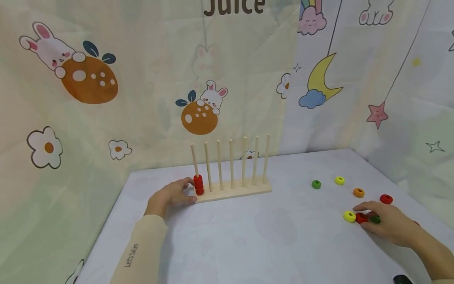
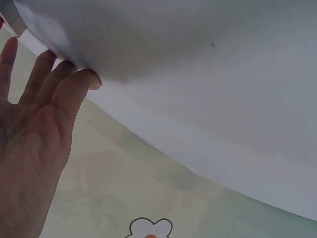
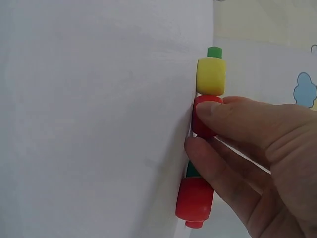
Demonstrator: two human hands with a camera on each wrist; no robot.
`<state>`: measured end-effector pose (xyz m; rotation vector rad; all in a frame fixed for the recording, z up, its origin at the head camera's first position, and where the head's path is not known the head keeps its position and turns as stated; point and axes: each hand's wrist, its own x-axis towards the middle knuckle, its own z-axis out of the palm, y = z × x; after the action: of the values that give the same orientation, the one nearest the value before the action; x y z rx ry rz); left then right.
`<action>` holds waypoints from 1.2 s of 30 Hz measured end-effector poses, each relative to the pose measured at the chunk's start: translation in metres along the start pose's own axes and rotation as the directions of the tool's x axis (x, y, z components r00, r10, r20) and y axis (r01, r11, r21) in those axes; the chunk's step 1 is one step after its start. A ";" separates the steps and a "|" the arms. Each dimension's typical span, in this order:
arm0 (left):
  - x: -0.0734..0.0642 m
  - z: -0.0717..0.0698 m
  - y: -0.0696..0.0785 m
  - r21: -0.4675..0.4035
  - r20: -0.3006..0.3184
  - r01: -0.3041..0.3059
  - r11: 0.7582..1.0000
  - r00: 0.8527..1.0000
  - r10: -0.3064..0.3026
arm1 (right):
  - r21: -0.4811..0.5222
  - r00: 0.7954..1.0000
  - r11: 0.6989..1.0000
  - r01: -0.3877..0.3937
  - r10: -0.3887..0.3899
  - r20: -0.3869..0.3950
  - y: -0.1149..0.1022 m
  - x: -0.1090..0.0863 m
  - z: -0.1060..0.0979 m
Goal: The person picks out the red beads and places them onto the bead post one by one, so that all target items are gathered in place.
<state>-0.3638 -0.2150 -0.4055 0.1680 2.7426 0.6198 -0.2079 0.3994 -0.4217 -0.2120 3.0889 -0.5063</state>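
At the left end of a wooden peg rack [image 1: 234,192], my left hand [image 1: 173,195] holds the base, thumb at the front corner and index finger behind. Several red beads [image 1: 199,185] are stacked on the leftmost peg beside these fingers. In the left wrist view, only a corner of the rack [image 2: 14,19] shows past the fingertips. My right hand [image 1: 395,222] pinches a red bead [image 3: 204,119] between thumb and finger at the tabletop. A yellow bead [image 1: 349,216] sits just left of it. A green bead [image 1: 374,219] is partly hidden under the right hand.
Loose beads lie farther back on the white table [image 1: 269,236]: green [image 1: 316,184], yellow [image 1: 339,180], orange [image 1: 358,192] and red [image 1: 386,198]. Another red bead [image 3: 194,199] is near my right hand. A dark object [image 1: 402,279] lies at the bottom right. A printed cloth hangs behind.
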 end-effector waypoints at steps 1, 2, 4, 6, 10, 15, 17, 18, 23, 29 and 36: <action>0.000 0.000 0.000 -0.002 -0.001 -0.001 1.000 1.000 0.001 | -0.006 1.000 1.000 -0.004 0.004 0.004 0.000 0.001 0.000; 0.001 0.000 0.000 -0.009 -0.002 0.003 1.000 1.000 -0.003 | -0.009 1.000 1.000 -0.009 0.009 0.009 0.001 0.002 0.000; 0.001 0.000 -0.001 -0.006 -0.002 -0.009 1.000 1.000 0.009 | -0.013 1.000 1.000 -0.021 0.021 0.016 0.000 0.003 0.000; 0.001 0.000 -0.001 0.000 -0.003 -0.026 1.000 1.000 0.026 | -0.011 1.000 1.000 -0.026 0.026 0.016 0.000 0.004 0.000; 0.001 0.000 -0.004 0.021 -0.007 -0.058 0.998 0.998 0.058 | -0.004 1.000 1.000 -0.024 0.024 -0.012 -0.003 0.003 -0.003; 0.001 0.000 -0.004 0.034 -0.013 -0.061 0.998 0.998 0.062 | -0.017 0.994 1.000 0.013 -0.015 -0.110 -0.007 0.001 -0.003; 0.001 0.000 -0.003 0.034 -0.014 -0.058 0.998 0.998 0.059 | -0.022 0.984 0.998 0.053 -0.056 -0.171 -0.007 0.000 -0.001; 0.001 0.000 -0.003 0.035 -0.013 -0.060 0.998 0.998 0.060 | -0.024 0.976 0.997 0.077 -0.080 -0.203 -0.007 -0.001 0.000; 0.002 0.001 -0.002 0.036 -0.011 -0.048 0.998 0.999 0.048 | 0.007 0.940 0.984 0.177 -0.166 -0.299 -0.010 0.000 0.004; 0.001 0.001 -0.003 0.036 -0.014 -0.038 0.999 0.999 0.038 | 0.019 0.918 0.969 0.246 -0.227 -0.326 -0.023 0.008 0.007; 0.000 0.000 -0.002 0.032 -0.018 -0.067 0.997 0.998 0.068 | 0.029 0.933 0.975 0.218 -0.200 -0.298 -0.038 0.020 0.006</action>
<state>-0.3638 -0.2164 -0.4063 0.2641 2.7758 0.5991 -0.2222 0.3598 -0.4146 -0.5161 3.3507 -0.6976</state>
